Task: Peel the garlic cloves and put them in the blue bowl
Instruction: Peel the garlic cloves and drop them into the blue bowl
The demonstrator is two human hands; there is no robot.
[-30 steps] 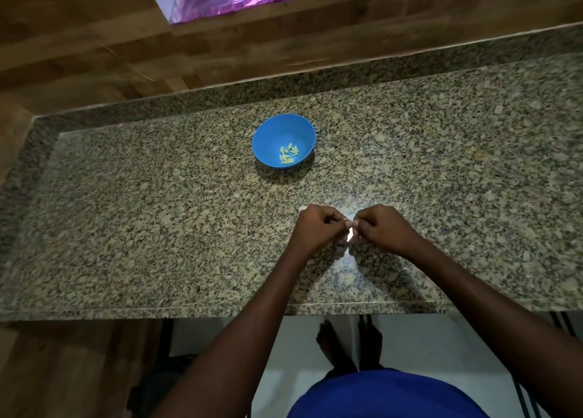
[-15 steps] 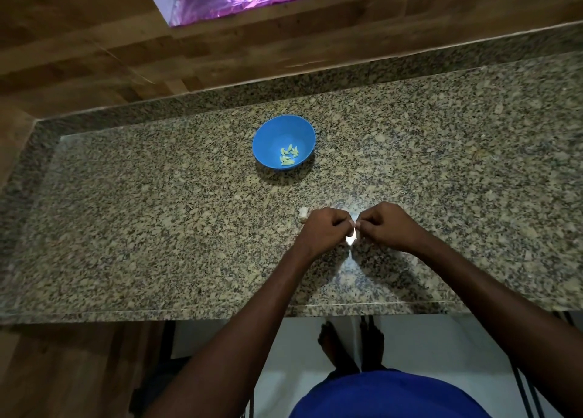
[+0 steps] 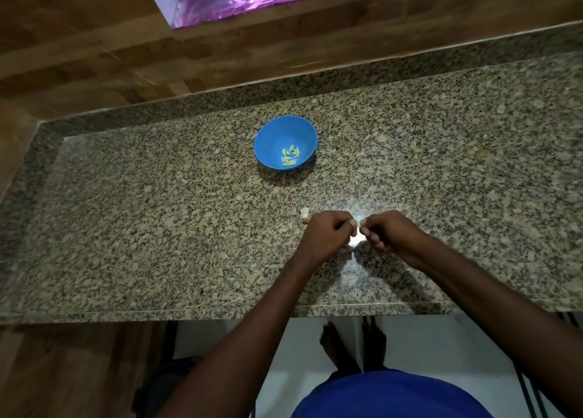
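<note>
Above granite surface [image 3: 157, 228]: peeling garlic.
Left hand [image 3: 328, 238] and right hand [image 3: 391, 233] pinching one clove [image 3: 358, 226]; peeled cloves [image 3: 290, 156] inside blue bowl [image 3: 271, 140].

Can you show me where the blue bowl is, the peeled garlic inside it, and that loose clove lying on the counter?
blue bowl [image 3: 271, 140]: head view, bare inner wall at the left.
peeled garlic [image 3: 290, 155]: head view, middle of the pale pile.
loose clove [image 3: 304, 214]: head view, its middle, just left of the left hand.

Dim, wide-angle-warped view; overhead glare on granite counter [image 3: 473, 165].
</note>
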